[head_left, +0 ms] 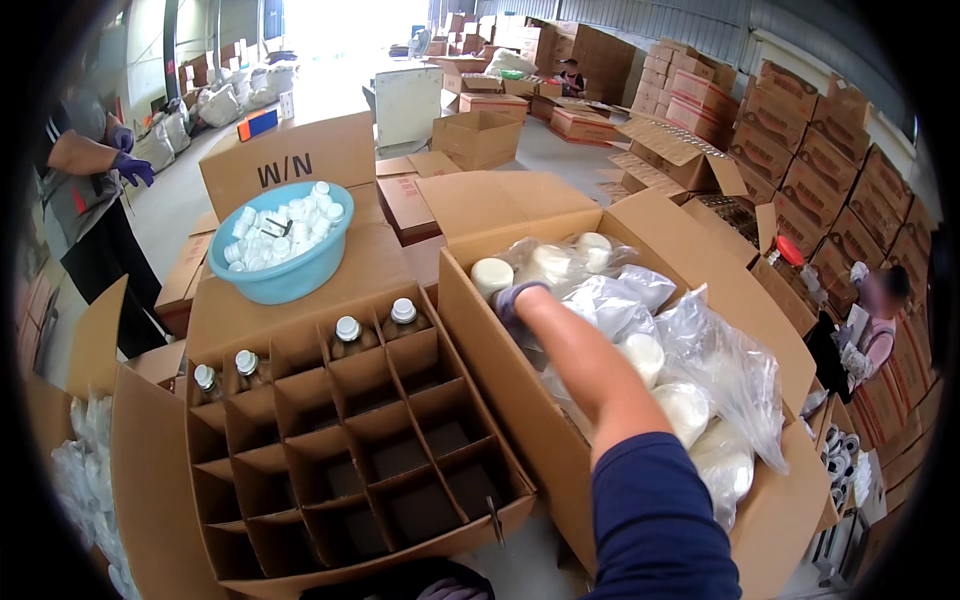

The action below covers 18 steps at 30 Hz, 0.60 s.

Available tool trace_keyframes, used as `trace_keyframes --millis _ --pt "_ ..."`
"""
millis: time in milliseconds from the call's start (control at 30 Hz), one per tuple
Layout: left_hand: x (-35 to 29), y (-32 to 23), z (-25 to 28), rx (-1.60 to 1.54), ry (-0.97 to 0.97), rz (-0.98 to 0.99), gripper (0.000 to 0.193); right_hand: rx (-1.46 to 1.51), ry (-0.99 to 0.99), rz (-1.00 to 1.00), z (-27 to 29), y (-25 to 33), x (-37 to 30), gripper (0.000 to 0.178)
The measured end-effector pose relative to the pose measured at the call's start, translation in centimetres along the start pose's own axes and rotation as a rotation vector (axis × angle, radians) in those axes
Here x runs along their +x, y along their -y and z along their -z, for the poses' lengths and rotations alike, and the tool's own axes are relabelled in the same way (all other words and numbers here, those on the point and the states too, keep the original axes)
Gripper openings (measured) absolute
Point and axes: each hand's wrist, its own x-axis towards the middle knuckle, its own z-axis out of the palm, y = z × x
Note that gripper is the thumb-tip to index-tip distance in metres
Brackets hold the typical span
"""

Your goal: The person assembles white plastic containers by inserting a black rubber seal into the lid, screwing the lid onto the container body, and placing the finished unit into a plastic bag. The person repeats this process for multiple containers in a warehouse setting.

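Observation:
My right hand point(515, 303), in a grey-purple glove, reaches into the open carton point(570, 480) on the right. It is beside a white round-lidded container point(491, 275) at the far left corner; its fingers are mostly hidden. More white containers point(682, 412) and clear plastic bags point(720, 355) fill that carton. My left hand point(452, 590), gloved too, just shows at the lower edge, its fingers unclear. Left of my right arm stands a divided carton point(365, 565). Several bottles with whitish caps point(348, 329) stand in its far compartments; the nearer ones hold no bottles.
A light-blue basin point(280, 287) of white caps point(285, 228) rests on a carton beyond. A thin metal piece point(495, 520) sticks up at the divided carton's near right corner. A gloved co-worker point(85, 170) stands left; another person point(870, 345) is at right, near stacked cartons point(790, 165).

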Motion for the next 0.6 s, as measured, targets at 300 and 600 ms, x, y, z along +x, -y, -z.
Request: trace_keyframes --millis 300,600 --pt "1.1 1.4 0.4 -0.057 -0.016 -0.005 0.025 0.4 -0.593 -0.132 8.3 -3.2 -2.7 0.05" --pt "0.7 2.2 0.4 -0.06 -0.071 0.053 0.027 0.306 0.023 -0.263 8.5 0.3 5.9 0.059"
